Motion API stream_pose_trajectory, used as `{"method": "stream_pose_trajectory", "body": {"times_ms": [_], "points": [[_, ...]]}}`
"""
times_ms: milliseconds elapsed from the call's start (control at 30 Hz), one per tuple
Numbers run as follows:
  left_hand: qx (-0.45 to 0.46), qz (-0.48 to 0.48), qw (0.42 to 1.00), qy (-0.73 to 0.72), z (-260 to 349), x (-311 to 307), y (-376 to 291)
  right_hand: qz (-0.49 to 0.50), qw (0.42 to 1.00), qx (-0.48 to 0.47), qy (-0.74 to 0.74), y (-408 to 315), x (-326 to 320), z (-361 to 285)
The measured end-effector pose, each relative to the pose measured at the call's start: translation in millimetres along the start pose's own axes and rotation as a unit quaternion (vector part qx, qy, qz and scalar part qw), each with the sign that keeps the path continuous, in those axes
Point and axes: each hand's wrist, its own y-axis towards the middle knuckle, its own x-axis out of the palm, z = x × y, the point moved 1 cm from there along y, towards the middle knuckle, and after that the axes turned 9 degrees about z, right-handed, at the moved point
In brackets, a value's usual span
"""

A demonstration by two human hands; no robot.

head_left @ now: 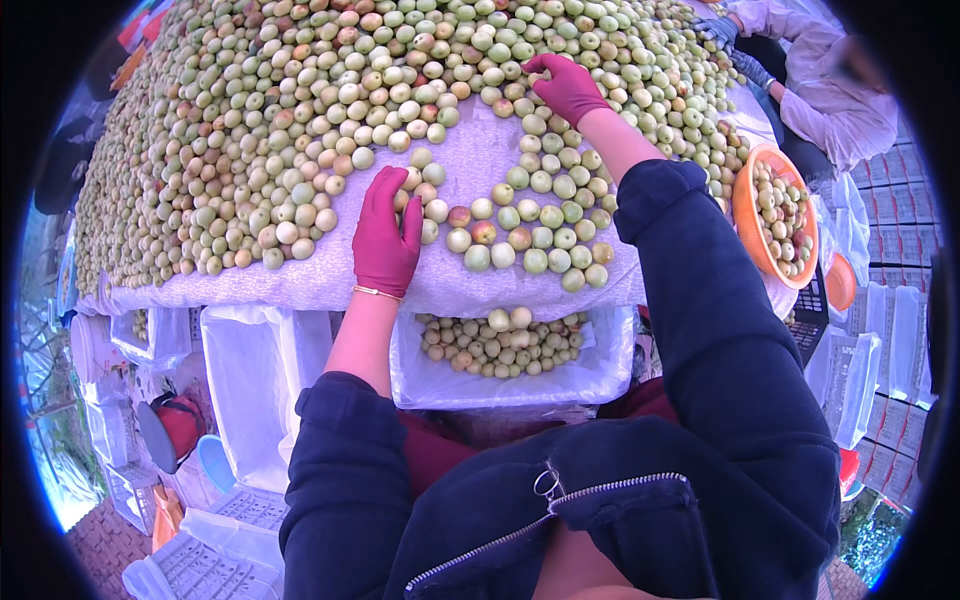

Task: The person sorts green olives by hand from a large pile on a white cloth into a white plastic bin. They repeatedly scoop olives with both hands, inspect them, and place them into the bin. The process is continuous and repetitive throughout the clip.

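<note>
Green and reddish round fruits [307, 97], perhaps jujubes, cover much of a table spread with a pale cloth [480, 142]. My left hand [386, 232], in a dark pink glove, rests on the cloth with fingers curved around a few fruits at its right side; whether it grips one is unclear. My right hand [566, 86], gloved the same, reaches farther over the pile, thumb and forefinger at a fruit; the fingertips' hold cannot be made out. Below the table edge, a plastic-lined crate [510, 394] holds more fruits, two of them lying on top near the cloth.
An orange basket [746, 217] of fruits stands at the right table edge. Beyond it a person [817, 82] in grey gloves touches the pile. A lined white crate [251, 397] stands at lower left, near a red and grey stool [176, 427]. Stacked crates [900, 217] line the far right.
</note>
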Motion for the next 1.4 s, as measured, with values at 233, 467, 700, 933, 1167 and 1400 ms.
{"method": "stream_pose_trajectory", "body": {"times_ms": [233,467,700,933,1167,1400], "points": [[0.008,0.008,1.000,0.006,-2.8,-0.1,-0.3,-0.202,0.958,-0.070,-0.193,18.7,53.7,4.7],[0.018,0.006,1.000,0.009,-5.2,0.7,-0.5,-0.290,0.955,-0.041,-0.044,-14.6,33.5,-24.7],[0.034,-0.056,0.995,0.081,-9.8,6.9,1.9,-0.210,0.807,0.345,0.431,-103.2,-41.0,-53.4],[0.104,-0.106,0.980,0.131,4.8,14.1,-2.7,-0.172,0.698,0.382,0.581,-175.8,-101.8,-68.2],[0.179,-0.160,0.959,0.153,36.2,25.7,-26.1,-0.058,0.629,0.396,0.667,-235.2,-134.8,-65.3],[0.227,-0.223,0.919,0.231,50.8,27.8,-47.8,0.044,0.507,0.393,0.766,-274.1,-184.2,4.6]]}}
